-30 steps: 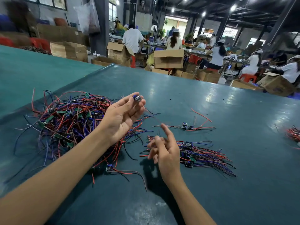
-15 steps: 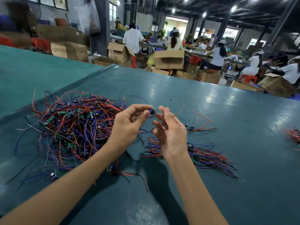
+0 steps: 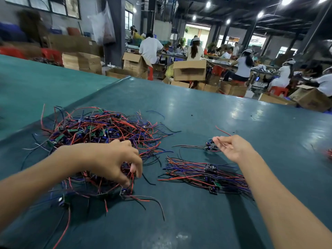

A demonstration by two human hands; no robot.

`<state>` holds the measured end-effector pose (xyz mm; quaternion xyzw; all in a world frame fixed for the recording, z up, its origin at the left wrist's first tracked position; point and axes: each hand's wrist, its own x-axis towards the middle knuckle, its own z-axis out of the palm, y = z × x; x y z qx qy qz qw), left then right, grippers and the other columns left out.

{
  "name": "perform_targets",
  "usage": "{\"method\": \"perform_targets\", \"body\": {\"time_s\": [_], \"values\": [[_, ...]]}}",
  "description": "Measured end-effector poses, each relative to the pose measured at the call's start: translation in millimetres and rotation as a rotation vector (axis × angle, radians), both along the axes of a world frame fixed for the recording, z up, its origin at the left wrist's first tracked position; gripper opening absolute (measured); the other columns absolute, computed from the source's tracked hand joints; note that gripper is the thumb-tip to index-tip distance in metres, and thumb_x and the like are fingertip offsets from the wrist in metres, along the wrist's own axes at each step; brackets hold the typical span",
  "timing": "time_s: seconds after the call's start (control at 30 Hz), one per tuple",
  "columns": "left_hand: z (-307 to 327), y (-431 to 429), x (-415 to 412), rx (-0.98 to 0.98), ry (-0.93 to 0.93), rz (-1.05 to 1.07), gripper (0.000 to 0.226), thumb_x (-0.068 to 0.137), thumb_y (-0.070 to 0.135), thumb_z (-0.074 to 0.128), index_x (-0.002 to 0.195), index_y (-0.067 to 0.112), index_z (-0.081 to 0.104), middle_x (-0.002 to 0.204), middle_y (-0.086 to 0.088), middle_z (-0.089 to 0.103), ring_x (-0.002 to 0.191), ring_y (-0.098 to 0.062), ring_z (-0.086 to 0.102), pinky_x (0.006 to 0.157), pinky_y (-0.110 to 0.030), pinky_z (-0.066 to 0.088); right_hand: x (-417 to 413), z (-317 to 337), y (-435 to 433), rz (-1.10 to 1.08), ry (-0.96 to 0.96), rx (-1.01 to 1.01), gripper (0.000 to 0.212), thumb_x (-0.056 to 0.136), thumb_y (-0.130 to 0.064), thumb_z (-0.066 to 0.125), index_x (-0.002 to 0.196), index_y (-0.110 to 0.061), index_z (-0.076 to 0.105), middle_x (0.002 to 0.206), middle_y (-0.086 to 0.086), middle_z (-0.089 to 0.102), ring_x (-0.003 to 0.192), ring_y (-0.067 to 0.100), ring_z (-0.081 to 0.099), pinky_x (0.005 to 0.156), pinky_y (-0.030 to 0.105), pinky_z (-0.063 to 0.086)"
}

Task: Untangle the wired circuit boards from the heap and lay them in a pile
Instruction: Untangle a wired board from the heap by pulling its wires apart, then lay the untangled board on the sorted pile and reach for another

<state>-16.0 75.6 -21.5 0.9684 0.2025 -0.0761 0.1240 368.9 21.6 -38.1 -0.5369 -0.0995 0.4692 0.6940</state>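
A tangled heap of wired circuit boards [image 3: 100, 130], with red, blue and black leads, covers the left of the teal table [image 3: 197, 112]. My left hand [image 3: 115, 162] reaches down onto the heap's near edge, and its curled fingers pinch some red and black leads there. A laid-out pile of boards [image 3: 206, 175] with leads running sideways lies right of centre. Behind it sits a small group of boards [image 3: 206, 149]. My right hand [image 3: 233, 148] is stretched out to that group, its fingertips pinching one small wired board [image 3: 209, 141] just over it.
One loose board [image 3: 124, 192] with trailing leads lies near the front of the heap. More wires [image 3: 329, 153] show at the right edge. Cardboard boxes [image 3: 189, 70] and seated people working stand beyond the table's far edge.
Both hands held one board together in front of me. Now my right hand has carried it right to the small group, and my left hand has dropped onto the heap.
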Motion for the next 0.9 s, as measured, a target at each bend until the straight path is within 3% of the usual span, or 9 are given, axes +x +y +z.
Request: {"method": "perform_targets", "body": {"time_s": [0.07,0.1,0.2,0.4,0.5,0.57,0.63,0.77,0.9], "values": [[-2.9,-4.9,-2.1,0.149,0.121,-0.05,0.041,0.075,0.069,0.07,0.111,0.052,0.061,0.108,0.026,0.049,0.112,0.002,0.025,0.094,-0.033,0.02,2.8,-8.8,1.8,-0.003,0.03,-0.028,0.026,0.095,0.021,0.041,0.119,0.016,0.048,0.127,0.028,0.051,0.115,0.036,0.061,0.089,0.032,0.058],[-4.4,-7.4,-3.3,0.201,0.148,-0.065,0.046,0.072,0.074,0.067,0.113,0.054,0.059,0.108,0.026,0.048,0.113,-0.002,0.023,0.094,-0.035,0.018,2.5,-12.2,2.6,-0.011,0.023,-0.041,0.029,0.093,0.022,0.041,0.121,0.018,0.047,0.129,0.029,0.051,0.119,0.037,0.06,0.093,0.034,0.056],[-9.5,-15.0,-5.0,0.372,0.196,-0.138,0.06,0.069,0.083,0.057,0.123,0.058,0.054,0.108,0.026,0.051,0.114,-0.007,0.024,0.097,-0.04,0.015,0.5,-13.6,1.7,-0.052,-0.046,-0.044,0.042,0.086,0.026,0.046,0.127,0.019,0.046,0.127,0.035,0.054,0.109,0.038,0.064,0.075,0.034,0.06],[-23.2,-19.8,0.5,0.454,0.127,-0.22,0.043,0.081,0.073,0.055,0.113,0.046,0.067,0.099,0.025,0.063,0.113,-0.004,0.033,0.105,-0.047,0.013,5.2,-2.0,5.1,-0.25,-0.214,-0.002,0.072,0.079,0.027,0.05,0.145,0.009,0.028,0.133,0.037,0.05,0.111,0.038,0.064,0.079,0.037,0.058],[-22.1,-15.4,3.5,0.4,0.106,-0.181,0.042,0.088,0.071,0.05,0.112,0.042,0.068,0.098,0.023,0.065,0.109,0.001,0.034,0.106,-0.043,0.012,-11.2,0.3,5.5,-0.33,-0.367,-0.073,0.074,0.084,0.017,0.051,0.151,0.0,0.025,0.126,0.031,0.058,0.083,0.026,0.065,0.077,0.037,0.059],[-16.6,-14.0,6.2,0.264,-0.049,-0.117,0.037,0.091,0.068,0.051,0.106,0.04,0.069,0.095,0.024,0.064,0.105,0.003,0.037,0.105,-0.038,0.014,-29.3,2.7,6.1,-0.364,-0.461,-0.072,0.075,0.084,0.009,0.05,0.153,-0.014,0.028,0.114,0.017,0.064,0.059,0.016,0.061,0.07,0.037,0.058],[-9.5,-12.2,10.7,0.09,-0.295,-0.012,0.025,0.092,0.06,0.06,0.1,0.039,0.071,0.091,0.022,0.067,0.104,0.001,0.047,0.105,-0.033,0.019,-50.1,5.1,5.5,-0.35,-0.535,0.007,0.069,0.084,0.005,0.051,0.147,-0.019,0.037,0.102,0.006,0.066,0.052,0.012,0.058,0.06,0.036,0.053],[0.0,-7.2,34.8,-0.181,-0.708,0.201,0.013,0.094,0.033,0.068,0.101,0.025,0.076,0.089,0.013,0.074,0.091,-0.003,0.067,0.088,-0.025,0.049,-92.8,2.8,2.3,-0.33,-0.712,0.235,0.056,0.082,0.0,0.058,0.13,-0.028,0.051,0.101,-0.003,0.071,0.075,0.02,0.067,0.063,0.036,0.054],[-8.6,0.9,64.1,-0.463,-1.041,0.329,0.014,0.1,0.015,0.061,0.107,0.01,0.072,0.096,0.001,0.078,0.088,-0.007,0.071,0.081,-0.016,0.051,-132.4,-22.9,-12.6,-0.464,-1.004,0.429,0.041,0.091,-0.008,0.057,0.128,-0.025,0.056,0.102,-0.009,0.067,0.084,0.016,0.064,0.075,0.029,0.052]]}}
